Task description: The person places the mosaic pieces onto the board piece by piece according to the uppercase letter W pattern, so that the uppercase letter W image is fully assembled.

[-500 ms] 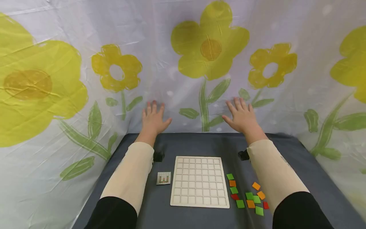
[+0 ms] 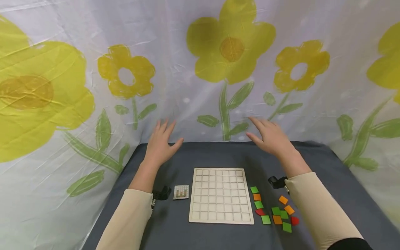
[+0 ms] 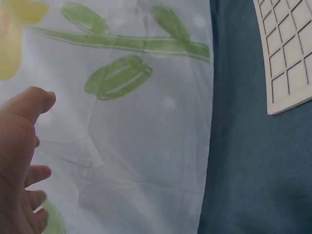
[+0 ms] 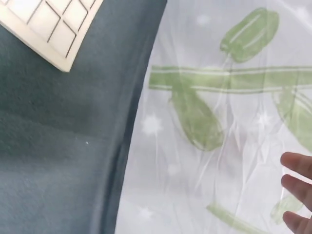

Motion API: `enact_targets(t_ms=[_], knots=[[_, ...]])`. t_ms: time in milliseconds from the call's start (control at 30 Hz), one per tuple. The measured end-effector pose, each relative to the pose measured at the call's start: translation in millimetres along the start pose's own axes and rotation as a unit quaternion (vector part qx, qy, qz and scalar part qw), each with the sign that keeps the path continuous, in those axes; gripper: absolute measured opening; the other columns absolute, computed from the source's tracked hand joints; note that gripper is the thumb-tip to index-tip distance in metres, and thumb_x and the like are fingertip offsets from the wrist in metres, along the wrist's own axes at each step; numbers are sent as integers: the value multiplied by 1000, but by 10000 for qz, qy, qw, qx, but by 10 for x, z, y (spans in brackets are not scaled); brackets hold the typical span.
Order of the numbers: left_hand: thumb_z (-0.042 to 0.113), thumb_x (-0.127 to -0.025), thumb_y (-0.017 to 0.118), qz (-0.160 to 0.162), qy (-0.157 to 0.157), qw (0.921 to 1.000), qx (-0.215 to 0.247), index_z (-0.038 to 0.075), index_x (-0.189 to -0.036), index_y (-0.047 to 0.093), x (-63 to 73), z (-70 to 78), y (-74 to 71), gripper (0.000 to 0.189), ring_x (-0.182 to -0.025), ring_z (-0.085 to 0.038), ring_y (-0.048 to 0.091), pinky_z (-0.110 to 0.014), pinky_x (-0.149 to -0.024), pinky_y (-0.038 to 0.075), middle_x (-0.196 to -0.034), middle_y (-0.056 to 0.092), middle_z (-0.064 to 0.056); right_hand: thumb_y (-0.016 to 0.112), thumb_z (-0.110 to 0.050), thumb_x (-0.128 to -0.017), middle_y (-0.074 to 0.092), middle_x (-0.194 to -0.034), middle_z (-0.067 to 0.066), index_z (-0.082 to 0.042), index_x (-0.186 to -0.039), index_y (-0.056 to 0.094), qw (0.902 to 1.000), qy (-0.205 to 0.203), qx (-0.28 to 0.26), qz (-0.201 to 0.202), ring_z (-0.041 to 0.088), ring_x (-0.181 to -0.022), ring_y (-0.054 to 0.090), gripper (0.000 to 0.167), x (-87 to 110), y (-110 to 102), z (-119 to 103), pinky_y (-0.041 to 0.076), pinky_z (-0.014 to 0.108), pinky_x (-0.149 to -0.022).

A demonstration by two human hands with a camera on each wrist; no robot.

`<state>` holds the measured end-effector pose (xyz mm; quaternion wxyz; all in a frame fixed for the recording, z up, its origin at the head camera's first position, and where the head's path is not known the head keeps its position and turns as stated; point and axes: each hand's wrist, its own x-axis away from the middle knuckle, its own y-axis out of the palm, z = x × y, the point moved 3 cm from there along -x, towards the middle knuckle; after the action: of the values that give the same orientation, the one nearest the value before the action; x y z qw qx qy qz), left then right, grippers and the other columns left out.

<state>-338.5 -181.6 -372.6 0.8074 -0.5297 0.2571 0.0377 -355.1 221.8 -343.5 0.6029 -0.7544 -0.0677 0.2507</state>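
Now the left hand [image 2: 159, 147] and right hand [image 2: 272, 138] hang nearer than before, loosely spread and holding nothing, at 10 and 1 o'clock of the grid board [image 2: 222, 196], leaving the tiles [image 2: 275, 211] at 4 o'clock untouched.

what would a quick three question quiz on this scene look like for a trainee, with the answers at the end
1. Multiple choice. In the head view, which of these lies left of the wooden grid board?
a) a red piece
b) a small printed card
c) an orange piece

2. True or false. Neither the left hand nor the right hand is holding anything.

3. Fill in the blank. The loose pieces to the right of the board are green, orange and ____.

Key
1. b
2. True
3. red
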Motion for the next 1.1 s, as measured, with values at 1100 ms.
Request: enact_targets(t_ms=[1100], knots=[[19, -99, 69, 499, -391, 9668, 2475, 11, -148, 53, 1030, -85, 496, 52, -122, -28, 59, -52, -97, 49, -137, 61, -9, 55, -43, -106, 59, -141, 17, -5, -143, 57, 9789, 748, -1894, -154, 41, -129, 53, 53, 850, 634, 14, 44, 61, -99]])
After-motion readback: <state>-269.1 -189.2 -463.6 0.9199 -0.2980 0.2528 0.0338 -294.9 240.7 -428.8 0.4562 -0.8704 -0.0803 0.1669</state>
